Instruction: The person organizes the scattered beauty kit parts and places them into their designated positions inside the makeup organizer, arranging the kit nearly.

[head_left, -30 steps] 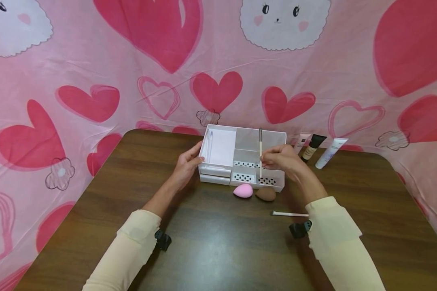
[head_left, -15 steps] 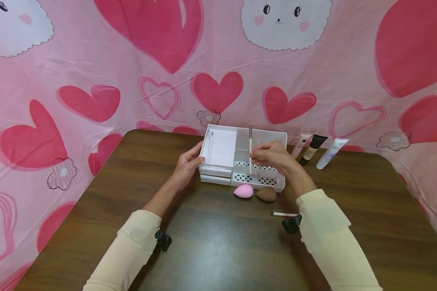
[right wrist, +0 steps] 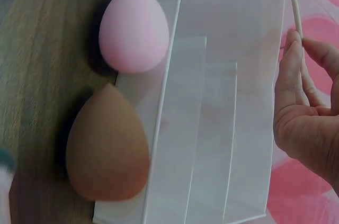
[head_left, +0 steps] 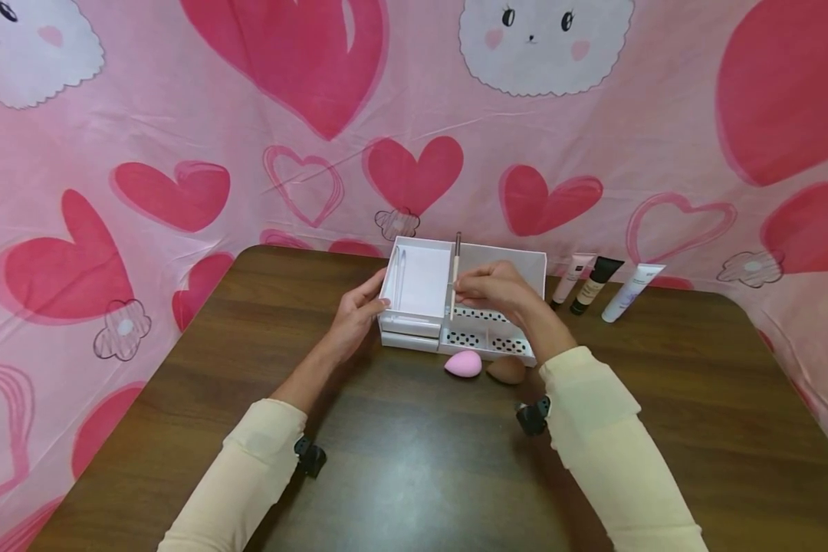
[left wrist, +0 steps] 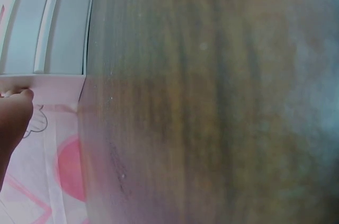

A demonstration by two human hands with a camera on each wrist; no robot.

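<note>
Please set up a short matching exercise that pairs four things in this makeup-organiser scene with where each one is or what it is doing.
Things:
1. left hand
2. right hand
3. pink sponge
4. black-capped tube

Places or states:
A. lies on the table just in front of the white organiser, beside the brown sponge
B. stands between two other tubes at the far edge of the table
C. rests against the organiser's left side
D. pinches a thin makeup brush upright above the organiser

Pairs: 1-C, 2-D, 3-A, 4-B
</note>
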